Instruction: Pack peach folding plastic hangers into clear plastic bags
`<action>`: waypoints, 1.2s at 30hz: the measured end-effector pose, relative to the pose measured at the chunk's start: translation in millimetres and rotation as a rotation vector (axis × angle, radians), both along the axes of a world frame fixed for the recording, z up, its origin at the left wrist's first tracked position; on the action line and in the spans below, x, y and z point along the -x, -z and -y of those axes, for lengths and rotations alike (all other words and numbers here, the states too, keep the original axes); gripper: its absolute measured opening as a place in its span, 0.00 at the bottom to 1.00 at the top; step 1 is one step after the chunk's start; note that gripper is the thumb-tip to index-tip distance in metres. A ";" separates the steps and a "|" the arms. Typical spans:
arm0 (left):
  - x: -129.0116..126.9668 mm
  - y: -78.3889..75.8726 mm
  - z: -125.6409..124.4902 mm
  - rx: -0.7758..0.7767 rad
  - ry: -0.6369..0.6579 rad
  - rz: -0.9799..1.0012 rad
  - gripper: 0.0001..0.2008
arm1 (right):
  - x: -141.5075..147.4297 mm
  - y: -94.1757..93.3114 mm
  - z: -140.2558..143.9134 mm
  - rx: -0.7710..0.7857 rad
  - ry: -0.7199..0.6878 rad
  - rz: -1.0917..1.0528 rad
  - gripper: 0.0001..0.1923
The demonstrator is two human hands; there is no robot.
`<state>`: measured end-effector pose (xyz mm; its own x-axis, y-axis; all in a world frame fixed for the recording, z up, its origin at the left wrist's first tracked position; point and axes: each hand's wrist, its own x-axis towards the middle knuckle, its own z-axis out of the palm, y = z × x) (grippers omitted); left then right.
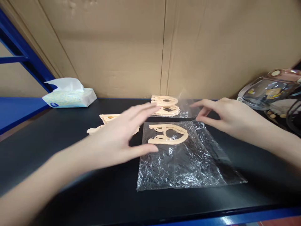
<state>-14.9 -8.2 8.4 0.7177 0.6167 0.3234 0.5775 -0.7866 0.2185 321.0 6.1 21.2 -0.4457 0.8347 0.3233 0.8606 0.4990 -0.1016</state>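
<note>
A beige folding hanger (183,138), folded up, lies inside or under a clear plastic bag (178,169); I cannot tell which. My left hand (127,135) is open, fingers stretched out and thumb apart, at the left of this hanger. Whether its thumb touches the bag is unclear. At the bag's far right corner is my right hand (221,114), open, its bent fingers and thumb apart. Behind, more folded beige hangers (168,110) lie at a second clear bag (187,108). Other beige hanger pieces (105,118) are partly hidden behind my left hand.
A tissue pack (70,97) sits at the back left of the black table (98,194). At the back right stand a clear bottle (261,91) with a pinkish lid and a dark cable (293,116). Brown cardboard (113,47) walls the back; a blue frame (25,53) rises at left.
</note>
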 end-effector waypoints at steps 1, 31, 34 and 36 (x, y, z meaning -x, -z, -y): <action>12.5 -6.3 -4.6 0.009 -0.048 -0.016 0.41 | 1.6 -0.7 -0.3 -0.039 0.032 -0.018 0.21; -23.1 17.7 3.9 -0.055 0.033 0.072 0.38 | 39.5 30.1 28.3 0.413 -0.162 -0.817 0.16; -29.1 21.2 9.6 -0.151 0.048 0.095 0.37 | 40.0 29.7 28.4 0.448 -0.138 -0.873 0.17; -30.1 19.9 10.8 -0.187 0.053 0.104 0.37 | 38.8 28.7 28.1 0.476 -0.139 -0.883 0.19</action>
